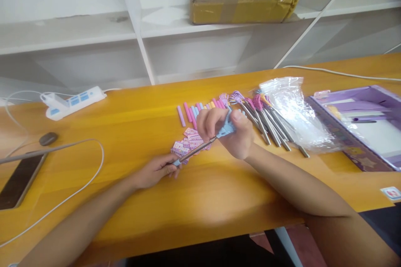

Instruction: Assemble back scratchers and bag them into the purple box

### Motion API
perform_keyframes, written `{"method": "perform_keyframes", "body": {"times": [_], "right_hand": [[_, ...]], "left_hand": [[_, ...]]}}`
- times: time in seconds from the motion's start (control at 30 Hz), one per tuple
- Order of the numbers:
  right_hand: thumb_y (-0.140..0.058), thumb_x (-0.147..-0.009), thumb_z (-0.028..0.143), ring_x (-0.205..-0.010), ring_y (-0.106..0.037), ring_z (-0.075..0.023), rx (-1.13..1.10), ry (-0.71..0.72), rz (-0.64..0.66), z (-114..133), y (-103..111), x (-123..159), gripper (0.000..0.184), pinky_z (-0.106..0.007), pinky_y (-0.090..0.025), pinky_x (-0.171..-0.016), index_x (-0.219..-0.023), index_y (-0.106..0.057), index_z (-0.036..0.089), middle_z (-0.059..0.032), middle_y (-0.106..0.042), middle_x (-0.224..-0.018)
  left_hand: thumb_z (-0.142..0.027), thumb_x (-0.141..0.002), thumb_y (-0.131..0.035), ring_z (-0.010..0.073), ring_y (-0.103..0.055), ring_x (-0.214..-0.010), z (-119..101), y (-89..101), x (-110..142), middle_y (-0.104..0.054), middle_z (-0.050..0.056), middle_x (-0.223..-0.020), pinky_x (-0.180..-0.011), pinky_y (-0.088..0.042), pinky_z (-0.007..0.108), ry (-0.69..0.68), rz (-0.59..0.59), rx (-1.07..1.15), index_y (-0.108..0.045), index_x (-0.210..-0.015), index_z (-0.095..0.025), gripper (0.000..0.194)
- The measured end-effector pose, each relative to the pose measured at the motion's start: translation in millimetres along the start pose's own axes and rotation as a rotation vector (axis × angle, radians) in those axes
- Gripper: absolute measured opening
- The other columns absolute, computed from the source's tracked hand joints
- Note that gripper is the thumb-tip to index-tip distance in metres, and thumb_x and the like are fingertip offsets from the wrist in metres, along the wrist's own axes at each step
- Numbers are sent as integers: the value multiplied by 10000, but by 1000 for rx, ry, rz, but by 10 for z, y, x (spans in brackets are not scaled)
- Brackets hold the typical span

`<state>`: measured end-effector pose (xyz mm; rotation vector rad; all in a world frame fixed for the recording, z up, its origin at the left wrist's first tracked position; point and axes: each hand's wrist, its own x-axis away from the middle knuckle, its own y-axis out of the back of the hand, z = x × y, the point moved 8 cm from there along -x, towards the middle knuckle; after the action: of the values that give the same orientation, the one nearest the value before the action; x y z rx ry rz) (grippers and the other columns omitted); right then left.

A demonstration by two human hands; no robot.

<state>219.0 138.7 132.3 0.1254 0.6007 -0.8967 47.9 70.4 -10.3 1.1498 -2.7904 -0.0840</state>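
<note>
A back scratcher (198,149) with a thin metal rod and a light-blue claw head slants above the table. My left hand (158,170) is closed round its lower end, where a bit of light blue shows. My right hand (233,131) grips the blue claw head at the upper end, fingers curled. Below the rod lies a loose pile of small pink-and-purple printed cards (180,147). Beyond my right hand is a row of short coloured tubes (188,112), partly hidden by it. Several more back scratchers (272,125) with purple, pink and yellow heads lie to its right.
Clear plastic bags (302,117) overlap the back scratchers, beside an open purple box (344,146). At left are a white power strip (76,102), a phone (21,179), a small dark object (48,138) and cables. A taped carton (244,2) sits on the shelf.
</note>
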Motion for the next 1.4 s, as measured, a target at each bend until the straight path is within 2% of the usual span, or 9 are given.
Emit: {"method": "perform_keyframes", "body": {"times": [0.13, 0.6, 0.8, 1.0, 1.4], "right_hand": [[-353, -1086, 606, -755, -563, -210, -64, 51, 46, 44, -41, -30, 575, -328, -498, -648, -774, -607, 195, -71, -512, -697], [-365, -1096, 615, -624, -488, -166, -104, 49, 53, 10, -30, 12, 598, -315, -449, -625, -772, -631, 188, -63, -551, -691], [-383, -1079, 656, -613, -496, -166, -120, 18, 49, -16, -36, 13, 607, -313, -434, -603, -759, -610, 193, -57, -545, -680], [-383, -1081, 641, -611, -490, -173, -93, 35, 40, -22, -17, 12, 595, -329, -432, -652, -745, -597, 199, -53, -544, -647], [-394, -1070, 647, -600, -495, -163, -114, 5, 21, -56, -30, 32, 577, -311, -406, -578, -743, -559, 201, -45, -537, -673]], "left_hand": [[-584, -1087, -501, 143, -562, -759, -5, -6, 7, -627, 11, -861, -751, -452, 274, 2, -4, 15, -634, -1101, -161, 444], [-579, -1089, -501, 139, -565, -754, -7, 0, 7, -627, 11, -856, -732, -449, 270, 5, -11, 7, -635, -1085, -161, 439], [-576, -1089, -506, 142, -579, -761, -14, 1, 9, -643, 19, -864, -742, -462, 275, 9, -12, -5, -637, -1071, -160, 437], [-577, -1085, -513, 144, -572, -739, -21, -7, -1, -644, 19, -847, -727, -464, 277, 20, -11, 10, -640, -1077, -162, 434], [-592, -1077, -519, 136, -574, -729, -18, -11, -2, -644, 19, -851, -710, -465, 268, 10, -11, 30, -637, -1060, -159, 449]]}}
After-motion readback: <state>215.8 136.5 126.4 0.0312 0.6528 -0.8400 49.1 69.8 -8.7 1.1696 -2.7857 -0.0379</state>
